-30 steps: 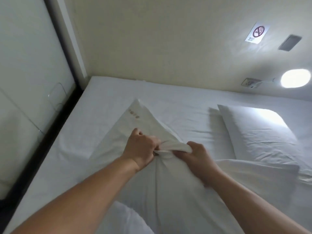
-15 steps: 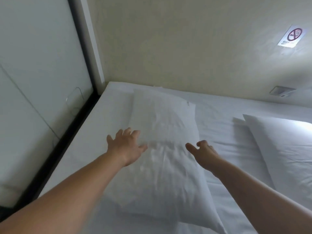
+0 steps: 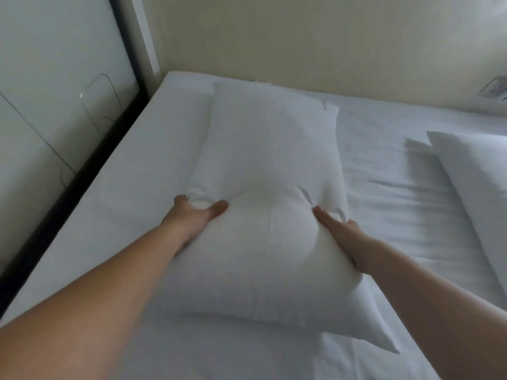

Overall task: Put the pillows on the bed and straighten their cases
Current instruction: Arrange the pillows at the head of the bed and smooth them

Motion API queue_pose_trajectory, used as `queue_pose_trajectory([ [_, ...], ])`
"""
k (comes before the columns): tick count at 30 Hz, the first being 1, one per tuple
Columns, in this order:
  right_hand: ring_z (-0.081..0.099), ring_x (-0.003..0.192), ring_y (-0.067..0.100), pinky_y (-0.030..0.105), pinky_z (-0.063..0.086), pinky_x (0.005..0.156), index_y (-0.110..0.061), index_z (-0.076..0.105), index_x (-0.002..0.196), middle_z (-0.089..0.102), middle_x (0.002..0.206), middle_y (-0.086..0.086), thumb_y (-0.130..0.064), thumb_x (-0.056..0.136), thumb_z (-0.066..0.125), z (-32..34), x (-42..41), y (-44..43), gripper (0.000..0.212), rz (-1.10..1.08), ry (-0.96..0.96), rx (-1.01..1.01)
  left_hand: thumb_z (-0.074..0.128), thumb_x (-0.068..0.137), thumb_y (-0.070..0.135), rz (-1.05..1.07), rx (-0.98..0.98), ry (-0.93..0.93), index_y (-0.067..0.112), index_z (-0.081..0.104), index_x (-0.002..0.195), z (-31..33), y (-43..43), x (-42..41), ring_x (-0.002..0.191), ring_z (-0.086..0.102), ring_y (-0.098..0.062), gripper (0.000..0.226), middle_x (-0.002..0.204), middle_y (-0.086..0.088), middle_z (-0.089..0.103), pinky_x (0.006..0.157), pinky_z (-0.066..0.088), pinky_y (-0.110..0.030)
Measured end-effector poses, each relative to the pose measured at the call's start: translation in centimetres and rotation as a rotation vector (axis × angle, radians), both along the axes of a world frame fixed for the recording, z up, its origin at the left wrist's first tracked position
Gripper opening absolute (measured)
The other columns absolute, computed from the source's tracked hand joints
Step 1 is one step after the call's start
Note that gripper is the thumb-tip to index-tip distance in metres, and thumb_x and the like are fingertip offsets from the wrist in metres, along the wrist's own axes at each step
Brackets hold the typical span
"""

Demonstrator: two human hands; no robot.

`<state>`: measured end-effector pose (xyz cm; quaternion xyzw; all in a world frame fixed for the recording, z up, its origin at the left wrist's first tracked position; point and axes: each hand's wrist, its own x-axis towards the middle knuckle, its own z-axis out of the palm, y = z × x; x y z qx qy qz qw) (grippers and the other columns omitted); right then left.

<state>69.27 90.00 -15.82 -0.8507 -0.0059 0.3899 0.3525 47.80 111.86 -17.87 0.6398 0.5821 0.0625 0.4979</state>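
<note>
Now pressed between two bare hands: white pillow (image 3: pixel 270 204), lying lengthwise on the white bed (image 3: pixel 131 187), nearer the left edge than the right, far end close to the head edge by the cream wall (image 3: pixel 301 42), near end toward the camera. Left hand (image 3: pixel 196 215) at the pillow's left side, thumb on top, fingers curled down into the fabric and bunching a fold of the case there; closed on that fold. Right hand (image 3: pixel 343 231) laid against the pillow's right side, fingers straight and together, palm pushing inward; flat, not clenched, nothing pinched that can be seen. Middle of the pillow bulged up between the two hands, with creases running from each hand. Case smooth over the far half, a small flap sticking up at the far right corner. Near right corner drawn out to a point on the sheet.

Second pillow (image 3: pixel 477 193) also white, at the bed's right edge, cut off by the frame, well apart from the first, with rumpled sheet between them. Along the left edge of the bed a dark frame strip (image 3: pixel 74 193), and beyond it a pale glossy panel (image 3: pixel 55 78). At the far right on the wall, a small fitting (image 3: pixel 496 90), too blurred to tell what kind.
</note>
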Motion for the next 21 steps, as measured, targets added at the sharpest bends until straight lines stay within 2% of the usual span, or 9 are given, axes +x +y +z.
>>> queue_pose_trajectory([
  [4, 0.055, 0.112, 0.036, 0.05, 0.045, 0.097, -0.014, 0.036, 0.137, 0.056, 0.127, 0.01, -0.08, 0.046, 0.071, -0.2, -1.5, -0.1, 0.117, -0.091, -0.09, 0.058, 0.07, 0.063, 0.065, 0.001, 0.318, -0.027, 0.012, 0.05, 0.12, 0.6, -0.1, -0.6, 0.103, 0.059, -0.034, 0.079, 0.118, -0.013, 0.062, 0.086, 0.047, -0.041],
  [7, 0.058, 0.11, 0.033, 0.05, 0.046, 0.098, -0.016, 0.041, 0.135, 0.06, 0.123, 0.007, -0.073, 0.055, 0.072, 0.5, -2.2, 2.0, 0.103, -0.089, -0.1, 0.207, 0.065, 0.072, 0.059, -0.047, 0.607, -0.023, 0.015, 0.047, 0.088, 4.3, 1.7, -0.8, 0.074, 0.056, -0.032, 0.051, 0.081, -0.004, 0.06, 0.061, 0.045, -0.039],
  [10, 0.062, 0.106, 0.027, 0.047, 0.048, 0.097, -0.021, 0.043, 0.137, 0.065, 0.118, 0.003, -0.065, 0.064, 0.071, 1.4, -3.2, 7.2, 0.09, -0.105, -0.086, 0.437, 0.062, 0.08, 0.054, -0.119, 1.011, -0.002, 0.012, 0.037, 0.08, 10.2, 5.9, 0.2, 0.06, 0.046, -0.031, 0.048, 0.063, -0.001, 0.05, 0.051, 0.027, -0.034],
  [13, 0.062, 0.096, 0.023, 0.039, 0.048, 0.084, -0.021, 0.046, 0.131, 0.066, 0.109, 0.001, -0.06, 0.074, 0.067, 3.0, -3.5, 12.6, 0.072, -0.169, -0.144, 0.571, 0.064, 0.082, 0.05, -0.139, 1.39, -0.062, 0.009, 0.042, 0.083, 15.8, 10.5, 1.2, 0.059, 0.056, -0.044, 0.047, 0.067, -0.024, 0.059, 0.054, 0.028, -0.036],
  [15, 0.061, 0.089, 0.017, 0.034, 0.042, 0.076, -0.018, 0.051, 0.12, 0.064, 0.097, -0.004, -0.059, 0.077, 0.064, 4.1, -3.3, 15.2, 0.061, -0.219, -0.262, 0.627, 0.061, 0.083, 0.053, -0.118, 1.519, -0.074, 0.008, 0.043, 0.086, 17.4, 12.7, 0.9, 0.058, 0.057, -0.046, 0.049, 0.067, -0.025, 0.059, 0.053, 0.027, -0.035],
  [17, 0.059, 0.094, 0.023, 0.036, 0.04, 0.079, -0.018, 0.047, 0.122, 0.06, 0.098, -0.005, -0.06, 0.08, 0.059, 4.9, -2.9, 17.1, 0.061, -0.185, -0.35, 0.591, 0.057, 0.084, 0.057, -0.045, 1.429, -0.037, 0.01, 0.042, 0.091, 16.1, 14.3, -0.4, 0.066, 0.058, -0.046, 0.05, 0.076, -0.025, 0.061, 0.054, 0.03, -0.037],
  [18, 0.057, 0.103, 0.028, 0.039, 0.041, 0.084, -0.019, 0.043, 0.129, 0.059, 0.109, 0.0, -0.062, 0.08, 0.056, 5.1, -2.7, 18.0, 0.067, -0.14, -0.365, 0.533, 0.054, 0.084, 0.058, 0.002, 1.299, 0.021, 0.008, 0.043, 0.097, 14.3, 15.0, -1.5, 0.077, 0.06, -0.046, 0.052, 0.087, -0.026, 0.062, 0.058, 0.035, -0.04],
  [20, 0.049, 0.12, 0.037, 0.046, 0.039, 0.097, -0.019, 0.028, 0.144, 0.049, 0.136, 0.012, -0.068, 0.08, 0.05, 4.9, -2.3, 19.5, 0.083, -0.049, -0.337, 0.377, 0.05, 0.085, 0.06, 0.063, 0.884, 0.177, 0.004, 0.046, 0.119, 9.8, 15.9, -4.6, 0.105, 0.057, -0.046, 0.066, 0.118, -0.028, 0.058, 0.081, 0.045, -0.048],
  [21, 0.046, 0.124, 0.039, 0.048, 0.037, 0.099, -0.017, 0.024, 0.147, 0.044, 0.142, 0.015, -0.071, 0.079, 0.049, 4.6, -2.3, 20.0, 0.09, -0.004, -0.291, 0.301, 0.047, 0.085, 0.062, 0.063, 0.648, 0.215, 0.004, 0.042, 0.13, 7.5, 15.8, -6.2, 0.118, 0.051, -0.044, 0.074, 0.132, -0.027, 0.051, 0.094, 0.043, -0.049],
])
